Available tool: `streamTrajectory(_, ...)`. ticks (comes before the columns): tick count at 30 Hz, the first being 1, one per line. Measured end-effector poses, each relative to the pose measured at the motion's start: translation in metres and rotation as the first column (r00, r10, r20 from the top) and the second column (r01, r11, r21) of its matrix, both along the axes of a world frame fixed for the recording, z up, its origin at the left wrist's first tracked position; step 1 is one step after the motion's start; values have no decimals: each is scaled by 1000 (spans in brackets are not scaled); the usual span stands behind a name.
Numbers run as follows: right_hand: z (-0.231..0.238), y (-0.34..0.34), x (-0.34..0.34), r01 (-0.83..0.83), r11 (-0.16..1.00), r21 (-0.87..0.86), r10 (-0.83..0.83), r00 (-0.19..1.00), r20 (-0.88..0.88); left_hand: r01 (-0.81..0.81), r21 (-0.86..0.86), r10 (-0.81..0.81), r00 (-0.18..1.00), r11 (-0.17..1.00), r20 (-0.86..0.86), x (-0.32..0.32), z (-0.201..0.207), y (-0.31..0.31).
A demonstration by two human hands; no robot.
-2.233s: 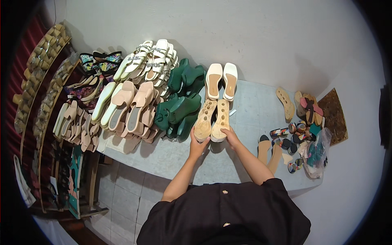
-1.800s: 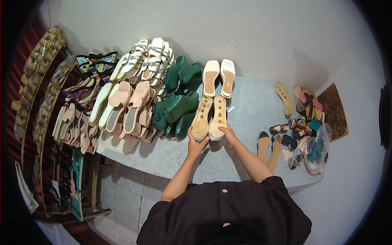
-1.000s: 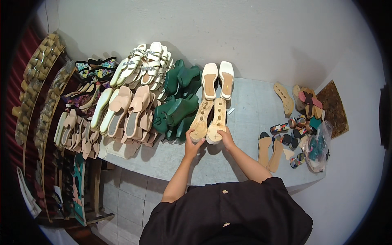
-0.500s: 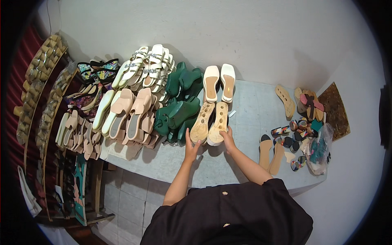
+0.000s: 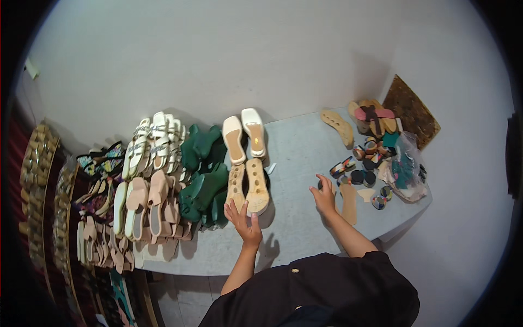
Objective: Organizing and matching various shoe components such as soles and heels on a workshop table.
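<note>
A pair of tan perforated shoe soles [image 5: 257, 188] with round holes lies side by side on the table. My left hand [image 5: 245, 228] is at their heel ends, fingers spread and nothing gripped; whether its fingertips touch them I cannot tell. Just beyond stand cream square-toed soles with tan insoles [image 5: 254, 133]. Farther right, my right hand [image 5: 325, 199] hovers with its fingers apart, over a pair of flat tan insoles. One insole [image 5: 348, 204] shows beside it, while the other is mostly hidden under the hand.
Green shoe lasts [image 5: 204, 188], pink slide sandals [image 5: 158, 201] and white strappy sandals [image 5: 159, 141] crowd the left. At right are multicoloured heel pieces [image 5: 343, 166], a plastic bag [image 5: 408, 166], a loose perforated sole [image 5: 339, 126] and a brown board [image 5: 411, 111]. Shelves [image 5: 41, 185] stand far left.
Both hands have let go of the perforated soles. My right hand has moved right to the flat insoles, while the left stays near the heel ends. The view has turned right.
</note>
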State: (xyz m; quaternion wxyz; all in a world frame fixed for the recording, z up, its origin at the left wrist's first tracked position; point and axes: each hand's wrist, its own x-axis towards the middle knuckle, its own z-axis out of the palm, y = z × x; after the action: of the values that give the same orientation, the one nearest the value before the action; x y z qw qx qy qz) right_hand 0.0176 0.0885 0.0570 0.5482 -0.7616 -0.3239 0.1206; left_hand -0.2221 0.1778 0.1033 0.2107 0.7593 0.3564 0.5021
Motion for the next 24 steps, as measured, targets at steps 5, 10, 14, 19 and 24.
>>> streamTrajectory(5,28,-50,46,149,988,-49,-148,989,22,123,-34,-125,991,992,-53,56,-10,-28)
streamTrajectory(10,8,-72,118,222,953,-208,-183,964,191,179,-23,-179,982,984,-52,108,-20,-55)
streamTrajectory(14,0,-37,172,208,918,-337,-110,952,286,141,-20,-142,989,990,-50,136,-18,-75)
streamTrajectory(19,-12,26,231,324,847,-421,-186,923,337,7,41,-4,997,999,-71,137,-22,-91)
streamTrajectory(24,-48,50,276,369,743,-558,-184,915,359,-216,13,215,962,976,-170,104,-21,-99)
